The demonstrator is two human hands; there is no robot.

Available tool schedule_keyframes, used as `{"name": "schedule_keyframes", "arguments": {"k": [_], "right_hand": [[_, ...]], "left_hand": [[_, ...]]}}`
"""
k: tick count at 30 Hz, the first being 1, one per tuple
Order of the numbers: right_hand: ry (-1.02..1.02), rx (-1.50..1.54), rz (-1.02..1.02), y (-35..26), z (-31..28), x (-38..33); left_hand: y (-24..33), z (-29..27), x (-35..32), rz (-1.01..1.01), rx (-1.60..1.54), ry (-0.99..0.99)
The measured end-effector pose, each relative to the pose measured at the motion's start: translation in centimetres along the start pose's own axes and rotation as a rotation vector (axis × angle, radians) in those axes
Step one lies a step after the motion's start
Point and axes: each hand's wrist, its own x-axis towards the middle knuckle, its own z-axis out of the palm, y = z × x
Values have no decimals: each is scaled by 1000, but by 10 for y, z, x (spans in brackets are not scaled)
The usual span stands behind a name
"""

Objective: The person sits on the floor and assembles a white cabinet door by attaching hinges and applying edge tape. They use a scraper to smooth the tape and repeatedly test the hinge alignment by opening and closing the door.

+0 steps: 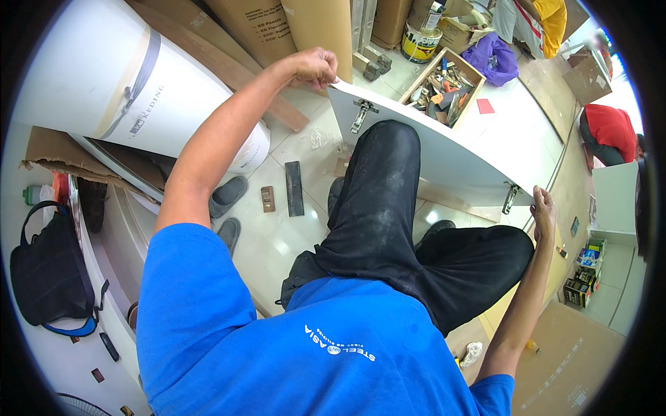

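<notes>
head view: left fingers [325, 68], right fingers [544, 199] closed on panel [458, 164] ends; tray [467, 64] beyond edge.

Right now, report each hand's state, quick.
Left hand: closed, holding one end of the white panel.
Right hand: closed, holding the panel's other end.

Dark lettering [154, 104] is printed on the white roll [76, 62], black text [272, 30] on the brown carton [239, 24], white letters [318, 338] on the blue T-shirt [284, 364].
</notes>
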Motion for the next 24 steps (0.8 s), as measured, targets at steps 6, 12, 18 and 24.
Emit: {"name": "schedule_keyframes", "arguments": {"k": [6, 12, 18, 24], "right_hand": [[-5, -13, -16, -1, 0, 0], [-9, -16, -19, 1, -1, 2], [3, -16, -21, -1, 1, -3], [30, -41, -23, -6, 4, -8]], "left_hand": [[-2, -19, 2, 61, -435, 253], [-23, -11, -14, 9, 94, 195], [-26, 25, -17, 205, 581, 373], [-11, 29, -14, -121, -42, 265]]}}
